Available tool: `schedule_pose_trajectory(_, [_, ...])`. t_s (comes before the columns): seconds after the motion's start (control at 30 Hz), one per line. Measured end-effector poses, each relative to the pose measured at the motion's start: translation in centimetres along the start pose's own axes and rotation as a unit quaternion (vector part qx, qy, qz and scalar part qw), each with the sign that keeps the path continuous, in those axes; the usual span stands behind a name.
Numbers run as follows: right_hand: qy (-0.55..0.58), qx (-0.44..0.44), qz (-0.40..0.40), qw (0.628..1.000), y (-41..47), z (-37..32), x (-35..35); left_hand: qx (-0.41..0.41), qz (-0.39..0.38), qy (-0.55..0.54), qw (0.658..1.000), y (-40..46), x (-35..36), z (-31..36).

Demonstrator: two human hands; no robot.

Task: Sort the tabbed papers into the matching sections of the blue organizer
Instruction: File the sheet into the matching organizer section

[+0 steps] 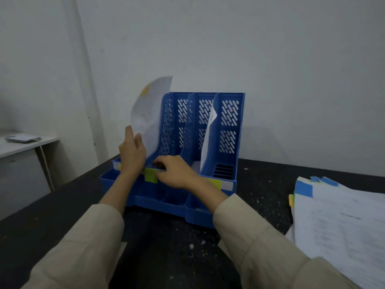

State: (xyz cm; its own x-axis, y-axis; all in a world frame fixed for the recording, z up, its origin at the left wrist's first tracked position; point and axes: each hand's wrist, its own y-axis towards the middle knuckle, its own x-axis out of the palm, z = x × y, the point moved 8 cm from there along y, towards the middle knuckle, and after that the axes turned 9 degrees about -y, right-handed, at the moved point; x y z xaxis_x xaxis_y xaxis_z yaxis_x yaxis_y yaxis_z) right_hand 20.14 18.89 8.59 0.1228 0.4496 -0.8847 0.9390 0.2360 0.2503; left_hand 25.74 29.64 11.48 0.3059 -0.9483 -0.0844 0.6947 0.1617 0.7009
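Standing on a dark speckled worktop (166, 247), one blue organizer (200, 142) faces the camera with three upright perforated sections side by side and a row of low open trays along its near edge. Two coloured labels show on its front strip: a green label (150, 175) under the left section and a yellow label (215, 183) further right, partly behind the right wrist.

Two hands work at the left section. The left hand (131, 152) is raised, its thumb and fingers closed on the lower edge of one tabbed sheet (149, 115); the sheet stands tall and bows to the right over the left section, with a yellow tab (145, 90) near its top. The right hand (176, 171) lies low at the mouth of the same section, its fingers curled down at the foot of the sheet just above the green label; whether they pinch the paper or only touch it cannot be told. Both forearms wear beige sleeves and cover part of the front trays.

One white sheet (208, 138) already leans in the middle section; the right section shows no paper.

At the right edge, well apart from the organizer, lies one fanned stack of papers (337, 226) with blue tabs (304, 188) at its far corner and a yellow one at its left edge. Far left stands a white side table (31, 143) with a small flat item on it.
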Motion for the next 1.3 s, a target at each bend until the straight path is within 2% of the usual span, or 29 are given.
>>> schedule_pose_trajectory(0.27, [0.060, 0.022, 0.043, 0.997, -0.1, 0.5, -0.8, -0.061, -0.094, 0.019, 0.994, -0.2, 1.7, -2.1])
schedule_pose_trajectory(0.53, [0.172, 0.073, 0.167, 0.968, 2.5, -0.6, -6.1, -0.078, -0.191, 0.058, 0.977, -0.7, 2.1, -1.6])
schedule_pose_trajectory(0.63, [0.134, 0.087, 0.180, 0.970, 3.5, -2.0, -7.1, -0.088, -0.234, 0.095, 0.964, -0.6, 2.2, -1.9])
schedule_pose_trajectory(0.8, [0.026, 0.093, 0.246, 0.964, 4.1, -3.3, -8.0, -0.103, -0.300, 0.144, 0.937, -0.5, 2.6, -2.9])
schedule_pose_trajectory(0.9, [-0.033, 0.089, 0.248, 0.964, 4.0, -4.0, -8.2, -0.102, -0.323, 0.159, 0.927, -0.3, 2.7, -3.0])
schedule_pose_trajectory(1.03, [-0.054, 0.068, 0.256, 0.963, 4.4, -5.2, -8.3, -0.100, -0.310, 0.186, 0.927, 0.4, 2.4, -3.1])
schedule_pose_trajectory(1.13, [-0.042, 0.056, 0.264, 0.962, 4.9, -5.4, -8.4, -0.076, -0.294, 0.252, 0.919, 1.1, 2.4, -2.9])
schedule_pose_trajectory(1.3, [0.003, 0.035, 0.316, 0.948, 5.3, -5.6, -9.1, -0.004, -0.186, 0.351, 0.918, 2.8, 1.0, -2.4])
